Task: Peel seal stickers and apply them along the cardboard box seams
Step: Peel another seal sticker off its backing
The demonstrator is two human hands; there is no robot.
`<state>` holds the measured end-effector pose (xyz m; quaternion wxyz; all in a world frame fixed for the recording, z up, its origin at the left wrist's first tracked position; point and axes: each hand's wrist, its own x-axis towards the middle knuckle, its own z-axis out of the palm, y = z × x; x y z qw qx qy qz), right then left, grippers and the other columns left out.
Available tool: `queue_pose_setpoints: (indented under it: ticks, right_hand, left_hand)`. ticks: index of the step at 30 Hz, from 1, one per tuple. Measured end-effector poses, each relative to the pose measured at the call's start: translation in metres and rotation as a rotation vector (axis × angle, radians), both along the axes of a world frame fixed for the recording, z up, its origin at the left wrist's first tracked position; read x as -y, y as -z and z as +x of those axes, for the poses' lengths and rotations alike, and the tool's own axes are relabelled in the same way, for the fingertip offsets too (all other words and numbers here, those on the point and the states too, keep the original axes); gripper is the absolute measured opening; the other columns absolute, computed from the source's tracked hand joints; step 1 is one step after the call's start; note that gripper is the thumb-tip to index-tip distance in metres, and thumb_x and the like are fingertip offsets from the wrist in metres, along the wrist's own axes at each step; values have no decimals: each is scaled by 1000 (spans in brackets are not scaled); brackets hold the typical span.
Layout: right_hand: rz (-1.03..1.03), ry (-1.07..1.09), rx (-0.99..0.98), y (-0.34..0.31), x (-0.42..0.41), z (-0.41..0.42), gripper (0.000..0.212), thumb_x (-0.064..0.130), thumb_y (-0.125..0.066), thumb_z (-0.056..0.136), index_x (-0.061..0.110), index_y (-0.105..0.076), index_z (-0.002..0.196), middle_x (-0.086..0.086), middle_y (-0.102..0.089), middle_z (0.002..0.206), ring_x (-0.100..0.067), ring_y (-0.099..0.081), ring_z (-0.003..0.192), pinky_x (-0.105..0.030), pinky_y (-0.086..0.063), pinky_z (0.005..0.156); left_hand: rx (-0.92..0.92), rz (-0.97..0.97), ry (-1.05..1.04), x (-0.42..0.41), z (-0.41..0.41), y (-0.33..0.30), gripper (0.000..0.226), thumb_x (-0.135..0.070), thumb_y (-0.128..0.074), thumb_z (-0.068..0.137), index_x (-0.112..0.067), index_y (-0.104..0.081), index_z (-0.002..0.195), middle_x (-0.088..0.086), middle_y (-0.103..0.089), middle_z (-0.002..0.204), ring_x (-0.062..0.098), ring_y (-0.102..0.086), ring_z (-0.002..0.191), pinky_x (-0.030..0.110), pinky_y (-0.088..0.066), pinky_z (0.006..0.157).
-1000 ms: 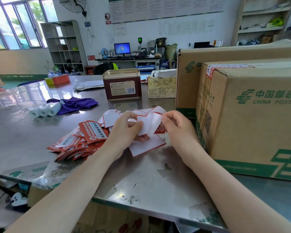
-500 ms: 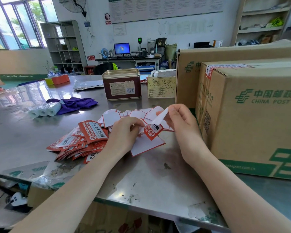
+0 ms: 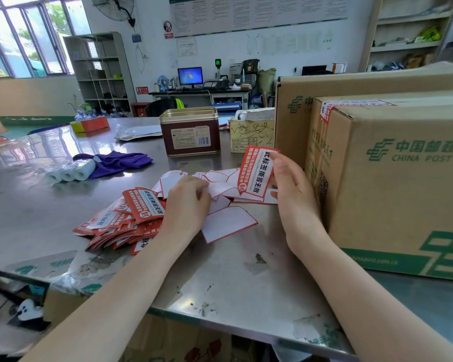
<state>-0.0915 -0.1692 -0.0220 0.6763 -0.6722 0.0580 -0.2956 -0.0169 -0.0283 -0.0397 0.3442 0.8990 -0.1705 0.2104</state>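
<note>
Since half a second ago, the seal sticker (image 3: 256, 171) has come fully off its backing and risen, now held upright with its red-and-white printed face toward the camera. The right hand (image 3: 289, 189) pinches it along its right edge, fingertips closed on the sticker, probably to keep the adhesive side from catching on anything. It hangs above the table at about 1 o'clock from the centre of view, just beside the left face of the nearest cardboard box (image 3: 392, 184).

The left hand (image 3: 187, 198), at about 11 o'clock from centre, is curled down on the empty white backing sheets (image 3: 226, 223); it seems to pin the spent liner flat. How tightly it grips, I cannot tell.

At 9 o'clock of that hand lies a fanned pile of unpeeled stickers (image 3: 120, 223), within easy reach. One sticker (image 3: 327, 112) already wraps the box's upper left corner seam. A second box (image 3: 351, 84) stands behind. Farther off on the steel table (image 3: 233, 278) are a tin (image 3: 191, 131) at 12 o'clock, and a purple cloth (image 3: 115, 162) at 10 o'clock.
</note>
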Motion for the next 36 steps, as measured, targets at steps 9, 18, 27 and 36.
queue_pose_setpoints:
  ticks: [9,18,27,36]
  right_hand:
    - [-3,20,27,2,3,3,37,31,-34,101,25,-40,136,3,-53,132,-6,-55,112,-2,-46,73]
    - [-119,24,-46,1,-3,-2,38,35,-36,99,27,-41,136,8,-52,134,-8,-50,120,-17,-40,91]
    - [-579,23,-218,6,-8,0,20,28,-44,96,22,-63,96,10,-51,135,3,-36,106,-14,-30,84]
    - [-652,43,-187,4,-8,-2,22,19,-49,93,11,-69,97,5,-55,130,-5,-43,118,-19,-30,92]
  left_hand:
    - [-49,205,-59,1,5,7,36,-25,-42,96,-3,-70,102,7,-58,120,19,-52,106,23,-32,83]
    - [-15,183,-23,4,-2,5,48,-34,-51,93,-22,-41,139,8,-25,153,25,-21,142,41,-22,114]
    - [274,-46,226,5,-7,2,40,-15,-67,84,-23,-59,122,7,-33,148,24,-29,138,41,-29,110]
    - [317,-90,187,4,-6,2,35,-14,-69,81,-15,-58,114,9,-44,135,25,-40,129,37,-34,105]
